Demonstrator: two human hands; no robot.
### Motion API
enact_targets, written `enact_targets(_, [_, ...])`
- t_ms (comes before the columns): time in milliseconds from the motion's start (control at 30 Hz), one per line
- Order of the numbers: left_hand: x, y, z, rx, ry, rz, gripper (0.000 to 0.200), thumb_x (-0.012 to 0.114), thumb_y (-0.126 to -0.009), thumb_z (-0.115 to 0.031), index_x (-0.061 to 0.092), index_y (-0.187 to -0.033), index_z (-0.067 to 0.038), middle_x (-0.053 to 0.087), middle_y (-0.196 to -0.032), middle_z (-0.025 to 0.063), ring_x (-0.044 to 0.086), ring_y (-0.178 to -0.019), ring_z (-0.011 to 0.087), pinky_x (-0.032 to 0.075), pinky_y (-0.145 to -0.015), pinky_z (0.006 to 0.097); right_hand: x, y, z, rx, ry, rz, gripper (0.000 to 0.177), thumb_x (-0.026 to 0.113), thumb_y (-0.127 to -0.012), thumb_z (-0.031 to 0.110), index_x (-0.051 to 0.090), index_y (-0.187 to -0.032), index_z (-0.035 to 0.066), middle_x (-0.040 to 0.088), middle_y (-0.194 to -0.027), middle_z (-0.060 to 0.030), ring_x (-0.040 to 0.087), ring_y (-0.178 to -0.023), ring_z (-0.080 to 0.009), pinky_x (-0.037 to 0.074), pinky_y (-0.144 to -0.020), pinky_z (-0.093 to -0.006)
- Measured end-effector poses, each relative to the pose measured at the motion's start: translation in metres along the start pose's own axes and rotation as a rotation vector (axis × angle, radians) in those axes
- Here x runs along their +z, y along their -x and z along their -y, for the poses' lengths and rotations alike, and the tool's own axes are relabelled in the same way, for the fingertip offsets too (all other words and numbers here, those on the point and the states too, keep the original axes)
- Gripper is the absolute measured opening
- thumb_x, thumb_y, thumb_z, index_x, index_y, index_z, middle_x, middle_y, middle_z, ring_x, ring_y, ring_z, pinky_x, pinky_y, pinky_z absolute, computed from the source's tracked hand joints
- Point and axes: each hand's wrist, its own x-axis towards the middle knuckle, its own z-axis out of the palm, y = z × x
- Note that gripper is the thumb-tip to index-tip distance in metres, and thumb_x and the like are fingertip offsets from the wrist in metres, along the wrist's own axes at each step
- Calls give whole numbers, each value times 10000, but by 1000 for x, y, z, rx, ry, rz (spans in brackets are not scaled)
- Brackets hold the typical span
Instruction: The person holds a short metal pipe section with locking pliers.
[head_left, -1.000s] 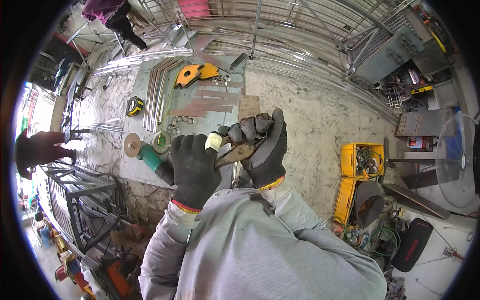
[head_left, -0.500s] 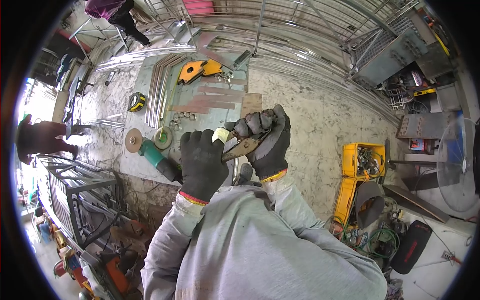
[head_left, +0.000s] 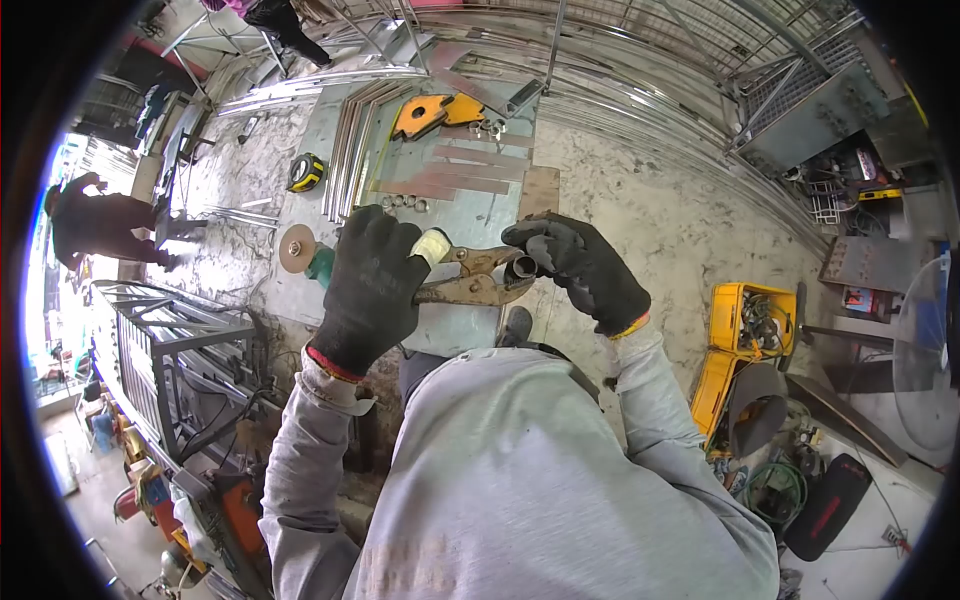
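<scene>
My left hand [head_left: 375, 275], in a black glove with a light wrap on the thumb, is closed on the handles of rusty locking pliers [head_left: 470, 277]. A short metal ring [head_left: 522, 267] sits at the jaws of the pliers. My right hand [head_left: 575, 265], also gloved, has its fingers bent around the far side of the ring, thumb and fingertips at its edge. Below the hands lies a metal sheet [head_left: 455, 328]. Several small rings [head_left: 405, 202] and flat metal strips [head_left: 460, 170] rest on it.
An angle grinder's disc [head_left: 297, 248] shows left of my left hand. Farther off are a tape measure [head_left: 306, 172], long metal bars [head_left: 350, 150] and orange magnets [head_left: 420, 116]. A yellow crate [head_left: 712, 385] stands at the right. Two other people [head_left: 105, 222] [head_left: 285, 28] are at the left and top.
My hands have moved apart, and the pliers now lie more level with the ring visible at their jaws. My right hand has shifted right. The whole view has shifted slightly.
</scene>
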Motion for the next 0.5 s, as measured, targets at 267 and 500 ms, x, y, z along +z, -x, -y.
enact_targets(267, [3, 3, -13, -86, -75, 1, 578, 761, -621, -46, 732, -1198, -49, 649, -1141, 132, 608, -1162, 385, 433, -1170, 605, 25, 3, -5, 135, -239, -300, 320, 696, -1090, 182, 750, -1296, -56, 788, -1131, -93, 738, -1041, -165, 581, -973, -316])
enact_targets(500, [8, 4, -28, -190, -103, -28, 569, 740, -651, -15, 736, -1219, -44, 624, -1193, 158, 586, -1202, 398, 406, -1206, 637, 49, 8, -16, 91, -197, -529, 317, 673, -1097, 194, 771, -1268, -54, 777, -1120, -78, 740, -1006, -162, 598, -910, -317])
